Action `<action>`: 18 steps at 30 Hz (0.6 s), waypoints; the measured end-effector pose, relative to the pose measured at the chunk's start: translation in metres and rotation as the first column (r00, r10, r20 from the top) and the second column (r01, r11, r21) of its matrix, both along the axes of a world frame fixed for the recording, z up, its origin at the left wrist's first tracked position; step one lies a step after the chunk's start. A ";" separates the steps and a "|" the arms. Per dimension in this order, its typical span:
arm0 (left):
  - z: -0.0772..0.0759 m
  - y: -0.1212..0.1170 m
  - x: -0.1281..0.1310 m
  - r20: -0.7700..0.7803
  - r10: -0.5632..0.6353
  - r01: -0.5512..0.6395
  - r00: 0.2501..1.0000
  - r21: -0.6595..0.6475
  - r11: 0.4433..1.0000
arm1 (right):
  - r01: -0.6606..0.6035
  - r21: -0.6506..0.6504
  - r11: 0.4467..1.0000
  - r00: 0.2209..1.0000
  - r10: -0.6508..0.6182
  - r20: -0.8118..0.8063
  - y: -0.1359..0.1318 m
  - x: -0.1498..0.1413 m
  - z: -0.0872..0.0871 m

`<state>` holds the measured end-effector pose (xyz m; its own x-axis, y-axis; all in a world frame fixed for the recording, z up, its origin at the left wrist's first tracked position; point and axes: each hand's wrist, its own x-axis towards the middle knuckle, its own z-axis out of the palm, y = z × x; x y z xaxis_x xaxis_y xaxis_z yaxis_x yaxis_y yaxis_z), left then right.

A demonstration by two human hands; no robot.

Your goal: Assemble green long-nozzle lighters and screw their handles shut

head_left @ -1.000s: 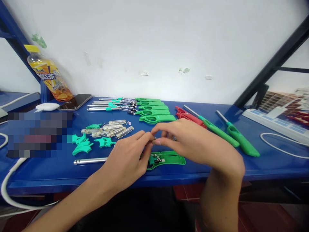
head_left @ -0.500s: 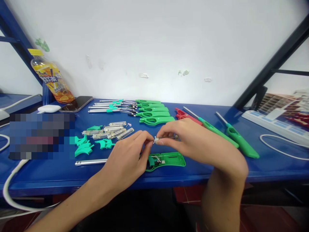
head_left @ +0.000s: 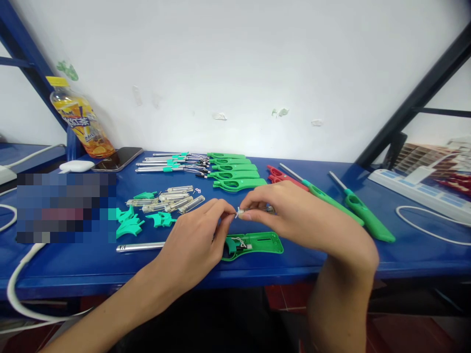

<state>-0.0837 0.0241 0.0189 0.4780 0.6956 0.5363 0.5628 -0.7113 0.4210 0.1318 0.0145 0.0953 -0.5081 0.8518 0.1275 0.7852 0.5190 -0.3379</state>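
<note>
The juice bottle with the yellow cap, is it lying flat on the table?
No, the bottle stands up, with its yellow cap on top.

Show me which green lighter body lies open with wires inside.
The green body nearest the front edge of the blue table; it alone shows white wires and a teal trigger inside.

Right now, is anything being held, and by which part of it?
The right hand holds a small clear tank by its body; the left hand is at its white end piece, grip unclear.
</note>
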 end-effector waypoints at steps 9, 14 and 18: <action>-0.001 0.000 0.000 0.005 -0.001 0.001 1.000 0.005 1.000 | 0.004 0.007 1.000 1.000 -0.004 0.007 0.001 0.000 0.001; -0.001 0.000 0.001 -0.002 0.006 -0.006 1.000 0.003 1.000 | -0.001 -0.008 1.000 1.000 0.001 0.008 0.000 0.000 0.000; 0.000 0.000 0.000 -0.008 0.005 -0.005 1.000 0.006 1.000 | -0.004 -0.015 1.000 1.000 0.004 0.002 -0.001 0.001 -0.001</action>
<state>-0.0832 0.0237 0.0192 0.4792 0.6947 0.5365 0.5696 -0.7111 0.4122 0.1323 0.0137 0.0947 -0.5121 0.8513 0.1142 0.7834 0.5174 -0.3444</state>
